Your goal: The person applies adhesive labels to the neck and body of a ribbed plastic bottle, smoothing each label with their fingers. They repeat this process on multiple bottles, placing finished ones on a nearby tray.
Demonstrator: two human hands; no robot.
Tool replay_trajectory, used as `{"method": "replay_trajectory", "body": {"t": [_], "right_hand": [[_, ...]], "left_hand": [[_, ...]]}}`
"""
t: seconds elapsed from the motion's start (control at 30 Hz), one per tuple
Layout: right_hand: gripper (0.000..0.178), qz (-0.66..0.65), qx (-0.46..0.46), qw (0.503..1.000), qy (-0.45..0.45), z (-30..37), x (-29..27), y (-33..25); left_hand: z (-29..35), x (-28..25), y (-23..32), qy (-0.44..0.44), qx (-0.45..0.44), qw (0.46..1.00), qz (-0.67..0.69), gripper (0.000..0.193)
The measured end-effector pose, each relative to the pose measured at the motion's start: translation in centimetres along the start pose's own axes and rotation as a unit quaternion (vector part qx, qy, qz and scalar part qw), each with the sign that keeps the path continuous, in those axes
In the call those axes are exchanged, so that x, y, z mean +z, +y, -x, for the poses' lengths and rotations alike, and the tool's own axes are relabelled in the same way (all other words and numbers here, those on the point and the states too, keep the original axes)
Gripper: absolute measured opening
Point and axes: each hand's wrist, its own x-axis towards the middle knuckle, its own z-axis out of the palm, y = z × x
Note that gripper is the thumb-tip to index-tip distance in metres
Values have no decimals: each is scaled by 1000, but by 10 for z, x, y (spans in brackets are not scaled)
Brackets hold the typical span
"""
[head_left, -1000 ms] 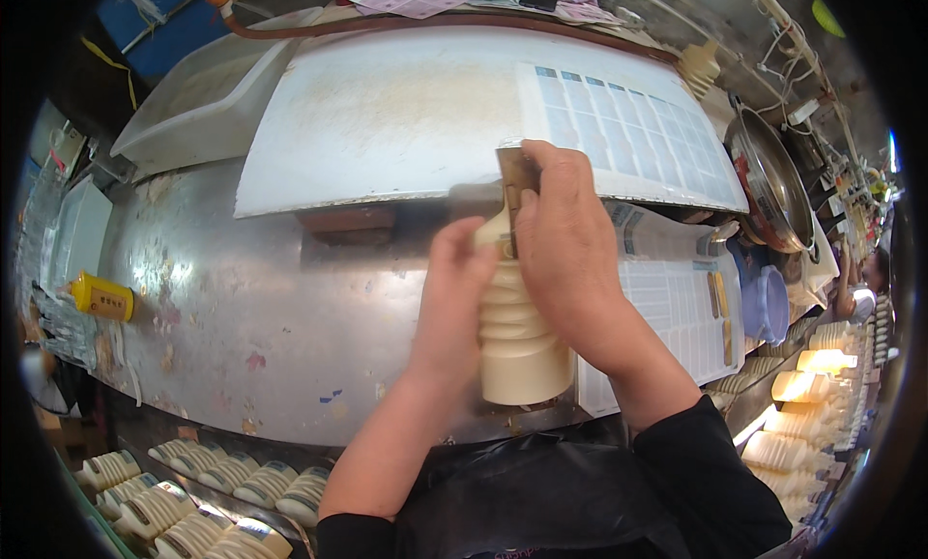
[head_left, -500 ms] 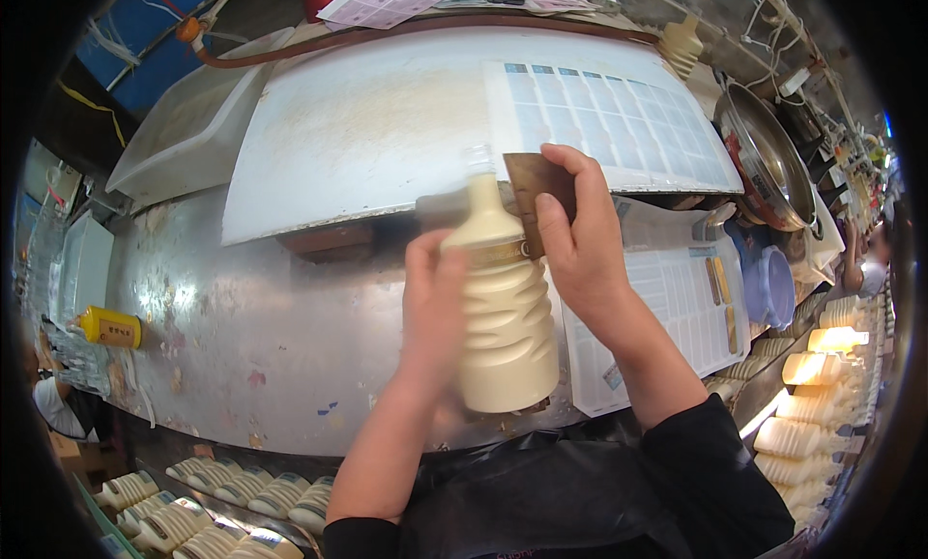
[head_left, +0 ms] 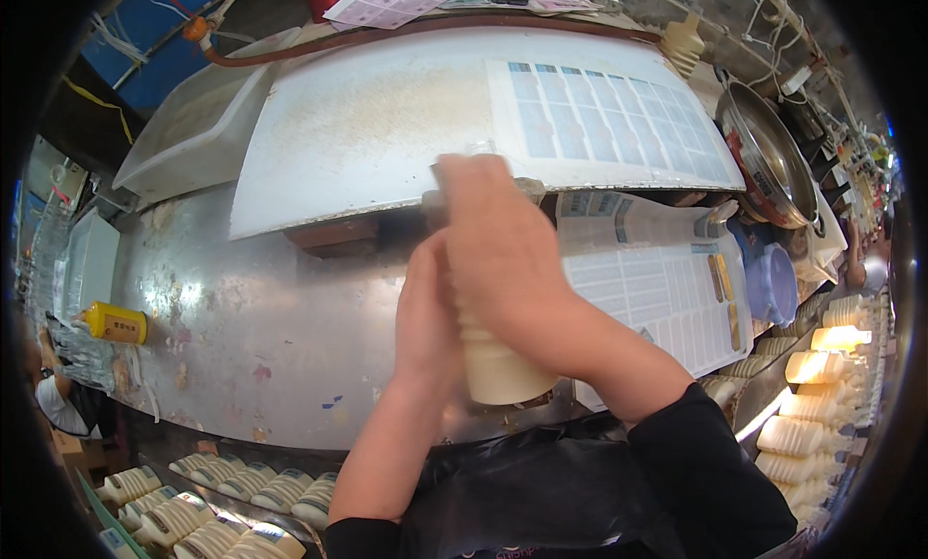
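Note:
A cream-coloured ribbed plastic bottle [head_left: 505, 373] stands at the near side of the metal table, its base and lower ribs showing. My left hand [head_left: 423, 298] is wrapped against the bottle's left side, its fingertips hidden. Across the bottle's upper part lies my right hand [head_left: 503, 245], slightly blurred, covering the neck and the label band. A dark edge of a flat brown scraper [head_left: 437, 175] pokes out past its fingers; the rest is hidden in the hand.
Beyond the bottle is a raised white board [head_left: 377, 124] bearing a label sheet [head_left: 619, 119]. Another label sheet [head_left: 657, 293] lies right, by a purple tub [head_left: 773, 284] and a metal pan [head_left: 764, 148]. A yellow bottle [head_left: 118, 323] lies left. Cream bottles [head_left: 246, 487] fill crates below.
My right hand, with the brown scraper, has swept left across the bottle's front from its right side. My left hand stays at the bottle's left, and the bottle has barely moved.

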Motion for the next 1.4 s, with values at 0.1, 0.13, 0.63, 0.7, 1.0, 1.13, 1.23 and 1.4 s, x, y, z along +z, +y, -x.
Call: {"method": "replay_trajectory", "body": {"t": [0.1,0.13,0.63,0.7,1.0,1.13,1.23,1.4], "right_hand": [[37,-22,15,998,52,5,-11,31],[38,-42,8,997,62,6,-11,43],[42,-191,-26,978,79,9,-21,50],[43,-168,-5,984,54,10,-21,56],[42,-210,-8,973,98,20,-12,111],[41,-250,-5,961,117,10,-26,94],[42,-263,-28,960,91,11,-24,72],[41,-208,-16,973,101,17,-13,100]], "left_hand": [[1,2,2,-1,43,989,-141,51],[1,2,1,6,62,976,-209,56],[-21,-24,-19,23,88,959,-267,44],[0,6,-5,48,107,930,-348,53],[36,20,-17,10,206,702,-682,111],[32,10,-20,1,192,779,-597,117],[27,3,-27,-6,196,809,-554,119],[25,-4,-29,-11,197,825,-529,121]]}}
